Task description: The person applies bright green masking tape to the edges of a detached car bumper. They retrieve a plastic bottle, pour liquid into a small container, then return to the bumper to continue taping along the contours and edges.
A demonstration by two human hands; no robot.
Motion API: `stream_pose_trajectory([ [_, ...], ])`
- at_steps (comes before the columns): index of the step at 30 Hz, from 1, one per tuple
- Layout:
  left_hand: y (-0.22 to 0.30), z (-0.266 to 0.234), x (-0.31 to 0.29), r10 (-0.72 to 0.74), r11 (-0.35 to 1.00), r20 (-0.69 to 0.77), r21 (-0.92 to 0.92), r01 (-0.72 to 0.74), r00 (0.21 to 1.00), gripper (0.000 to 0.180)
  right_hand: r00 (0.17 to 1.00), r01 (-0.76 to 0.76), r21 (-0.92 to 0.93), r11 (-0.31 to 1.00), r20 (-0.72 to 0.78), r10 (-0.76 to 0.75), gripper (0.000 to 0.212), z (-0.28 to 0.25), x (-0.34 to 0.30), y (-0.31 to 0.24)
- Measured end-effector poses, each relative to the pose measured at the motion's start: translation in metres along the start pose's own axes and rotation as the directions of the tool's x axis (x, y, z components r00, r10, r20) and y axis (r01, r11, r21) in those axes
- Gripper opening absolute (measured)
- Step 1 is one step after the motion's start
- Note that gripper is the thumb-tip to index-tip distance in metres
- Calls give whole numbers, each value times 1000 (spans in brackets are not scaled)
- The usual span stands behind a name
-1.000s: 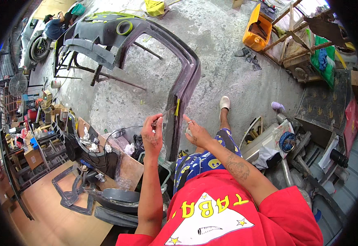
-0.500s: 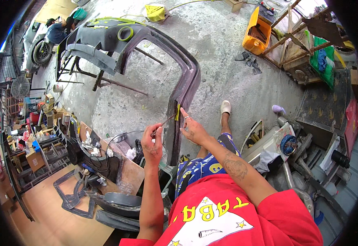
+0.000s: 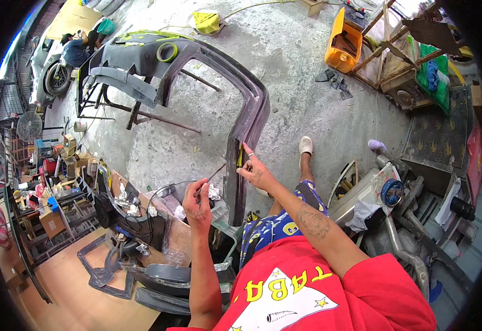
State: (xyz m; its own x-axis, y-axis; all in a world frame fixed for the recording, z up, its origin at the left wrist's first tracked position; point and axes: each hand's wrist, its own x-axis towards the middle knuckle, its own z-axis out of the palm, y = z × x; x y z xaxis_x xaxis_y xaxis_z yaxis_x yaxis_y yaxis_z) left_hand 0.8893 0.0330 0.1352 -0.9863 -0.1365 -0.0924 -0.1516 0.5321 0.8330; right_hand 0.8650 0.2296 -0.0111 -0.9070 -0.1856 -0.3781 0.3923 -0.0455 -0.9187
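A dark grey car bumper shell with purplish patches stretches from the far left down to my hands. My left hand is closed around a thin dark rod-like tool, whose tip points at the shell's near arm from the left, a little short of the edge or just at it. On that arm sits a narrow yellow-green strip. My right hand rests beside the strip, index finger stretched along the surface and thumb apart from it. Nothing shows in the right hand's fingers.
Thin bars stand under the shell. At lower left are a wooden board and black trim parts. Metal parts and a blue round piece lie to the right. An orange container is farther off; a person crouches by a car.
My left hand has drawn back down and left, taking the tool's tip off the yellow-green strip. The right hand has shifted slightly left, still at the shell.
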Motion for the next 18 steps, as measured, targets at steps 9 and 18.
stream_pose_trajectory([
  [9,4,-3,3,-5,1000,1,4,5,1000,13,999,28,-51,998,18,-27,98,11,-9,9],
  [18,1,-7,1,-1,1000,-1,14,1,1000,13,995,-63,72,995,84,57,97,16,-23,3],
])
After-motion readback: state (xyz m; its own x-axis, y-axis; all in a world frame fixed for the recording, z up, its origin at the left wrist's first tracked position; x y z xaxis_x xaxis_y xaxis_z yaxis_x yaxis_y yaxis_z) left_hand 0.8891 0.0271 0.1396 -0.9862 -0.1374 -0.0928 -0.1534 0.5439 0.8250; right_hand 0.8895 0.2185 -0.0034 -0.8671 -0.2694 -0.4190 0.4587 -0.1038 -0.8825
